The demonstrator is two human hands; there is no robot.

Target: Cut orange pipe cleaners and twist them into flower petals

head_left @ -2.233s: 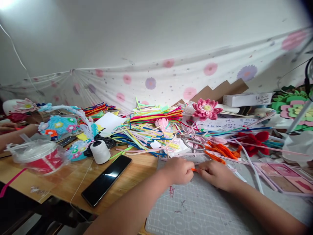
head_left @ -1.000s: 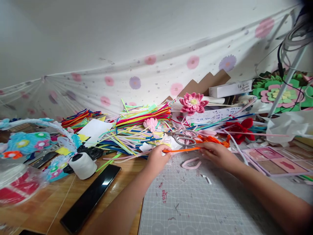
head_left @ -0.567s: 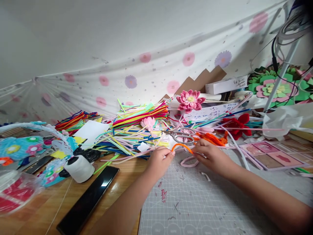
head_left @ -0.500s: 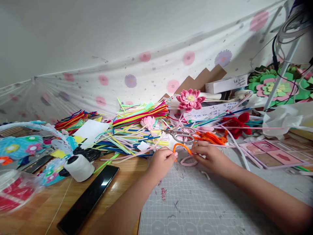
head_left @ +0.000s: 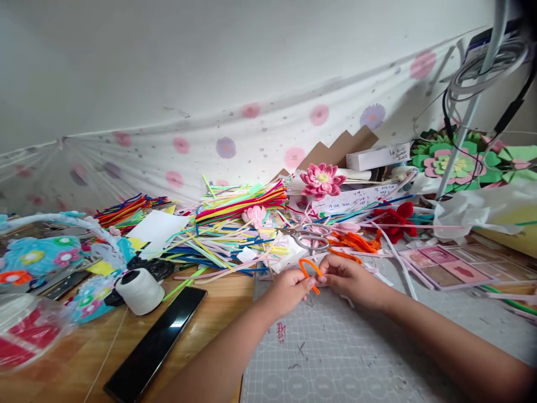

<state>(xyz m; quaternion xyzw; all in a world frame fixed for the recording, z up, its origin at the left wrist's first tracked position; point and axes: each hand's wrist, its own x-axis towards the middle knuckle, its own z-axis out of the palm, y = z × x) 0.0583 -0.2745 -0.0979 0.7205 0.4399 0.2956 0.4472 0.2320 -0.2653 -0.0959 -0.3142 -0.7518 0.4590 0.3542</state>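
Note:
An orange pipe cleaner, bent into a narrow loop, is held up between both hands above the grey cutting mat. My left hand pinches one side of it between thumb and fingers. On its other side, my right hand grips it near the loop's lower end, the fingers curled. Just behind the hands lie silver scissors and more orange pipe cleaners.
Many coloured pipe cleaners are heaped at the back. A black phone and a white thread spool lie left, a pink palette right. A pink flower stands behind the scissors.
Both hands have come closer together, and the orange pipe cleaner has gone from a wide arch to a narrow loop. The camera view has shifted slightly.

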